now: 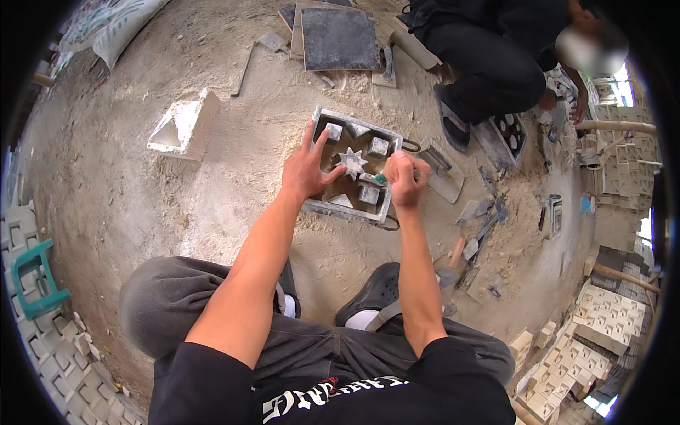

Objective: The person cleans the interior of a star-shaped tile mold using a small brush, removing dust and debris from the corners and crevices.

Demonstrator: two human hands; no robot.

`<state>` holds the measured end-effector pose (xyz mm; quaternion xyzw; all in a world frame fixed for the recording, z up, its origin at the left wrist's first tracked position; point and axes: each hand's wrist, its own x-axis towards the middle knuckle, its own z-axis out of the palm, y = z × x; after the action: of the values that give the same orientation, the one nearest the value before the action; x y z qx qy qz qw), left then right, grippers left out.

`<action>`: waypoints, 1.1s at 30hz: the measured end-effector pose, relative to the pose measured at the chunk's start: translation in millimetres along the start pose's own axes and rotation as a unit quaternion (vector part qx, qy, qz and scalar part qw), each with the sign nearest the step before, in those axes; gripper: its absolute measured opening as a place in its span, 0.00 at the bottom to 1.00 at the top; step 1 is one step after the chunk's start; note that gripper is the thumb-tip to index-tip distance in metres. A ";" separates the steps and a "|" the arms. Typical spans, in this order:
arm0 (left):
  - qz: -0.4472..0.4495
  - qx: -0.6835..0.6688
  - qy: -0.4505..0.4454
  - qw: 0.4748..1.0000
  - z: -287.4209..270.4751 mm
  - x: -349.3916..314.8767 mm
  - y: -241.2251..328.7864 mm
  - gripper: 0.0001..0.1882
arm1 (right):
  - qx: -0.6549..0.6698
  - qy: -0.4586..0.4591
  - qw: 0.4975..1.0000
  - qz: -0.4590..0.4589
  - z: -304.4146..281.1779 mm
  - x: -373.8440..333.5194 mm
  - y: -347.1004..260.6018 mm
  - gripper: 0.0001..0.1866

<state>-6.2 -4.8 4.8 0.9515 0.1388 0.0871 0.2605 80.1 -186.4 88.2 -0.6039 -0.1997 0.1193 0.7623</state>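
A square grey metal mould (327, 207) lies on the dusty ground in front of me, with wire loop handles on its right side. Inside it stand a star-shaped core (350, 163) in the middle and several block-shaped cores, such as one near the top right (379, 146). My left hand (306, 170) has its fingers spread over the mould's left side, thumb close to the star. At the right rim, my right hand (406, 177) is closed on a small tool with a green part (380, 178), pointing toward the star; its exact kind is unclear.
A pale cast block (185, 126) sits to the left, a hooked rod (245, 69) beyond it. Dark square boards (341, 41) lie ahead. Another person (489, 64) crouches at the far right by a second mould (499, 138). A trowel (453, 258) and scattered tools lie right; a green stool (37, 280) stands left.
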 end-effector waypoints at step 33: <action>-0.013 -0.009 -0.028 0.999 -1.3 0.7 3.5 0.48 | 0.015 -0.014 1.000 0.018 -12.2 -10.9 8.9 0.19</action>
<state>-5.0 -6.8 7.9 0.9494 0.1431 0.0578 0.2736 76.4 -199.5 75.5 -0.5942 -0.1976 0.1444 0.7662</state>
